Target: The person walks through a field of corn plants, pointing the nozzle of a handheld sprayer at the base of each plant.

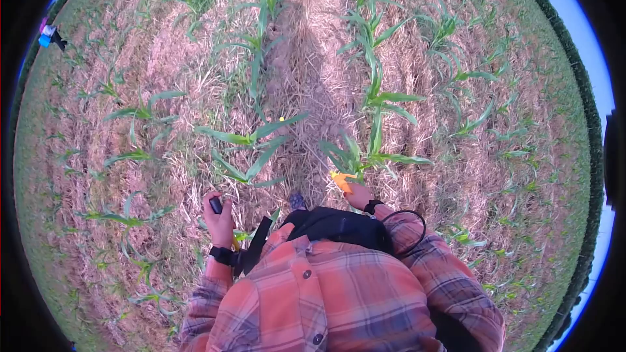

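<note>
Shirt (pixel 365 280): checked, coral red crossed with blue-grey and paler bands
Front seam (pixel 301 257): a stitched strip with dark round buttons (pixel 307 274) down it
Left sleeve (pixel 203 292): same check, long, reaching toward the wrist
Right sleeve (pixel 456 280): same check, looser looking, creased along its length
Left hand (pixel 221 225): bare, a chunky black band (pixel 223 256) at the wrist
Right hand (pixel 357 197): bare, a slimmer black wristband (pixel 373 206) behind it
Waist: a black cloth bundle (pixel 342 227), pouch or garment, I can't tell which
Cable (pixel 424 224): thin, black, looped on the right over the sleeve
Strap (pixel 257 246): flat, black, on the left
Shoe (pixel 297 201): bluish, patterned, small on the far side
</note>
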The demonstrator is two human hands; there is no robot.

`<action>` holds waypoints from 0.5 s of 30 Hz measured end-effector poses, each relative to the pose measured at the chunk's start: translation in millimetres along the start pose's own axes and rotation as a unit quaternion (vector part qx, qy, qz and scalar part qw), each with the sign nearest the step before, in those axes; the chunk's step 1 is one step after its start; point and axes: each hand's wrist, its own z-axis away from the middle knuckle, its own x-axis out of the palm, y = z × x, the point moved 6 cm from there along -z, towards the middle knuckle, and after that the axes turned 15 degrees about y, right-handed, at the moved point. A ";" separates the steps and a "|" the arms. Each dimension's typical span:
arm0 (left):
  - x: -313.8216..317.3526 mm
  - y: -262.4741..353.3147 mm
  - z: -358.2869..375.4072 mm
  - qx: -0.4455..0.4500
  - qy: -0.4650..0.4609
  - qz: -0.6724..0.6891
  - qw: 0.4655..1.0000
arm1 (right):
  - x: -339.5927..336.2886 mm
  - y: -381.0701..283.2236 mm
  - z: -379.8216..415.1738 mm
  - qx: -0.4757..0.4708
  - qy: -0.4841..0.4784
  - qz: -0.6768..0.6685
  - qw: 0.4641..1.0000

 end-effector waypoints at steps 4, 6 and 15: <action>5.3 -0.6 -12.8 -0.025 -0.006 0.021 0.999 | 9.7 -25.5 -13.3 -0.087 -0.034 -0.021 0.995; 10.3 0.8 -20.7 -0.022 -0.006 0.018 1.000 | 15.1 -29.5 -20.1 -0.080 -0.072 -0.057 0.992; 53.7 44.8 -42.5 0.020 0.031 0.002 0.999 | -17.7 4.0 -90.9 0.002 -0.003 -0.095 0.995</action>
